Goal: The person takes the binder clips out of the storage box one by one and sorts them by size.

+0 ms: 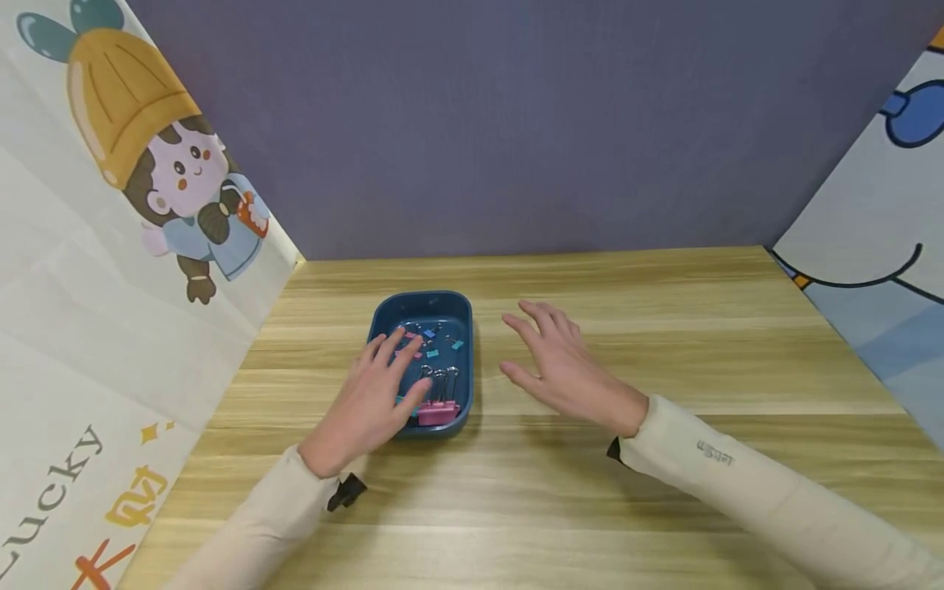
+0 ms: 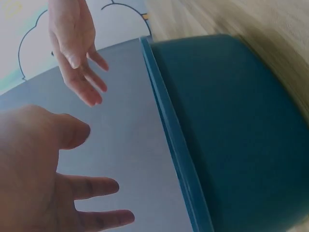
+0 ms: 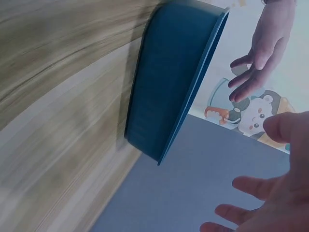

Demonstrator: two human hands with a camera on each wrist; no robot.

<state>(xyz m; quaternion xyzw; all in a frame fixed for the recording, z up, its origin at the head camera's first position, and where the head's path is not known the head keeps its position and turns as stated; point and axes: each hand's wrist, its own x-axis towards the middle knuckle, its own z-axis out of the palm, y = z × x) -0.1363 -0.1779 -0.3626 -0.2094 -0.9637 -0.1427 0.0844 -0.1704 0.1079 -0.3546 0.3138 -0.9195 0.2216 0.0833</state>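
Note:
A dark blue tray (image 1: 468, 360) with rounded corners sits on the table, left of the middle. Inside lie several small binder clips (image 1: 433, 353) in pink, blue and teal, and near its front end a large pink binder clip (image 1: 438, 412). Something teal beside that clip is partly hidden by my left hand (image 1: 372, 399). This hand hovers above the tray's left side, fingers spread, gripping nothing. To the right of the tray my right hand (image 1: 564, 369) is held over the table, its fingers loosely extended and holding nothing. Both wrist views show the tray's outer wall (image 2: 231, 130) apart from the fingers.
The wooden table (image 1: 701, 352) ends at a purple-grey back panel (image 1: 516, 131). At the left stands a white panel with a cartoon figure (image 1: 184, 172), and at the right another printed panel (image 1: 870, 205). A small black piece (image 1: 347, 492) shows at the left cuff.

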